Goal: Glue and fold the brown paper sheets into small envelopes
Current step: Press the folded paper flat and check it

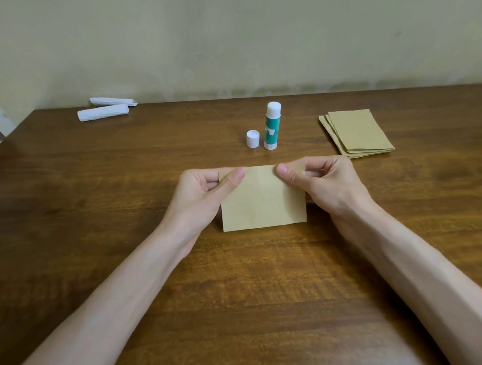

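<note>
- The sheet (262, 201) looks light, thin and easily creased; it is perhaps folded double.
- The grip of the left hand (202, 193) and the right hand (326, 183) pinches its far corners, a sound hold.

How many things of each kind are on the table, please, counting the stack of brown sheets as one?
Brown paper, pinched by left hand and right hand: 1
Stack of brown sheets: 1
Glue stick: 1
Loose white cap: 1
White paper rolls: 2
Total: 6
</note>
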